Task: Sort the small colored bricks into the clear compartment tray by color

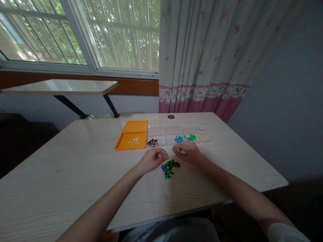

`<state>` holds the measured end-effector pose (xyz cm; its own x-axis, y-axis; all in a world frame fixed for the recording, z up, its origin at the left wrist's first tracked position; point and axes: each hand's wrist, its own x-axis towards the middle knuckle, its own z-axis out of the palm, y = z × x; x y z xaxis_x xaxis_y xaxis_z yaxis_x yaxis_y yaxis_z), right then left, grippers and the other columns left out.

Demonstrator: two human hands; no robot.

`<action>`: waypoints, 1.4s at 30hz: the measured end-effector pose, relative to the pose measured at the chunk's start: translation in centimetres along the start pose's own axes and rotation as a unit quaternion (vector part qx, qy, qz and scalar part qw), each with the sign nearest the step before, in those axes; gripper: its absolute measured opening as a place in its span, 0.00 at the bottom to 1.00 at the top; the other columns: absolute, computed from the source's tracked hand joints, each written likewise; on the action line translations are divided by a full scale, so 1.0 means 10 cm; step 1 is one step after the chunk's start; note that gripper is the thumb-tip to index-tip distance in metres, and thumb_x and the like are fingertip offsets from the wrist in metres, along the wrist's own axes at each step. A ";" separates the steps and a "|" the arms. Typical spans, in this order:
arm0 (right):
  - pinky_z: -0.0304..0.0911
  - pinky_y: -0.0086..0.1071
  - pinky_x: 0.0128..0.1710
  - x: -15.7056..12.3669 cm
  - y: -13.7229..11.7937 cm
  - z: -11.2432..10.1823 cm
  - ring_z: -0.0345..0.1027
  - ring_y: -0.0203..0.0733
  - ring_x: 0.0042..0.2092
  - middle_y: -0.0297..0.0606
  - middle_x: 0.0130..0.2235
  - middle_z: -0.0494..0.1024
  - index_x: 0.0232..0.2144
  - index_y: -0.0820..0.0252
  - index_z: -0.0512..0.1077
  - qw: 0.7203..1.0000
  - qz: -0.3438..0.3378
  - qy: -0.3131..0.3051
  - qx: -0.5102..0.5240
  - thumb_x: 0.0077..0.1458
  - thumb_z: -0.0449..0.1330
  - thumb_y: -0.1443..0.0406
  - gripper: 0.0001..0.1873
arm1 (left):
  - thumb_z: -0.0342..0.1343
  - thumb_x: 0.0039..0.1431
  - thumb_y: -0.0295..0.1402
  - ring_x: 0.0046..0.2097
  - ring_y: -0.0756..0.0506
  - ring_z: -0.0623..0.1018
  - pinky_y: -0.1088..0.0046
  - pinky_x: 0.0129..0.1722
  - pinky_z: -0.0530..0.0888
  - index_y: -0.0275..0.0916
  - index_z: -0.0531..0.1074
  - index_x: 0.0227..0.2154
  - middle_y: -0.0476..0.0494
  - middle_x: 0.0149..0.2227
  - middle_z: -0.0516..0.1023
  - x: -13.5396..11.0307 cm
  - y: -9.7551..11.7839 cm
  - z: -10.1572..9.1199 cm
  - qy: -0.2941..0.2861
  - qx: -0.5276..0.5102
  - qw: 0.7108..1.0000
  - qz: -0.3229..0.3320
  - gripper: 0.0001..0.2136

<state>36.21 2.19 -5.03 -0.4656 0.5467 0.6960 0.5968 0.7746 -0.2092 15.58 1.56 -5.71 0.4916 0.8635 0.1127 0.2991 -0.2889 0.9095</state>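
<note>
My right hand pinches a small blue piece between thumb and fingertips, just in front of the clear boxes. Close by on the left, my left hand hovers with curled fingers beside a mixed pile of tiny green, blue, dark brown and pale pieces; what its fingers hold, if anything, cannot be made out. Clear plastic boxes hold sorted pieces: dark brown, blue, green and a few yellow. White pieces lie in an open orange case.
Everything rests on a pale wooden table. A raised shelf on black legs stands at the back left, below the window. A round cable hole sits near the back edge, and a curtain hangs behind.
</note>
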 end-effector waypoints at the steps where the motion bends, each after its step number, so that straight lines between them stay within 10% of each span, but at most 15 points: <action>1: 0.60 0.25 0.29 0.01 0.03 -0.02 0.66 0.32 0.26 0.32 0.23 0.73 0.30 0.58 0.72 1.000 -0.004 0.014 -0.008 0.52 0.56 0.63 0.06 | 0.54 0.50 0.36 0.26 0.53 0.67 0.79 0.25 0.62 0.33 0.72 0.27 0.48 0.24 0.72 -0.01 0.01 0.00 -0.018 0.039 0.999 0.005 0.10; 18: 0.61 0.23 0.28 0.05 0.12 -0.14 0.66 0.30 0.25 0.32 0.23 0.73 0.31 0.59 0.73 0.995 -0.018 0.092 -0.030 0.51 0.57 0.65 0.06 | 0.50 0.53 0.33 0.28 0.51 0.69 0.79 0.27 0.63 0.37 0.75 0.31 0.47 0.27 0.74 -0.05 0.09 0.00 -0.076 0.212 0.974 0.032 0.09; 25: 0.60 0.24 0.29 0.02 0.29 -0.07 0.66 0.32 0.27 0.35 0.27 0.74 0.33 0.59 0.73 0.993 0.088 0.049 -0.066 0.52 0.55 0.64 0.08 | 0.50 0.52 0.30 0.30 0.51 0.69 0.78 0.29 0.64 0.36 0.74 0.30 0.46 0.29 0.74 -0.05 0.07 -0.01 -0.066 0.203 0.975 0.057 0.08; 33: 0.60 0.26 0.32 -0.01 0.49 0.04 0.67 0.36 0.32 0.35 0.32 0.75 0.39 0.55 0.73 0.971 0.204 -0.023 -0.120 0.53 0.54 0.62 0.12 | 0.50 0.53 0.34 0.27 0.52 0.67 0.78 0.25 0.62 0.34 0.71 0.28 0.46 0.27 0.72 -0.01 0.02 0.00 0.000 0.049 0.998 0.036 0.08; 42: 0.59 0.24 0.31 -0.02 0.04 0.10 0.66 0.33 0.30 0.35 0.29 0.74 0.35 0.57 0.74 0.995 0.080 -0.057 0.021 0.52 0.55 0.64 0.09 | 0.58 0.46 0.44 0.17 0.58 0.59 0.81 0.16 0.52 0.34 0.67 0.33 0.51 0.22 0.70 0.07 -0.09 0.05 0.061 -0.241 0.967 -0.061 0.18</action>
<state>35.87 2.69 -5.96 -0.4388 0.6948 0.5699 0.6426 0.6859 -0.3415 16.07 2.19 -6.63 0.3685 0.9295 0.0124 -0.0814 0.0190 0.9965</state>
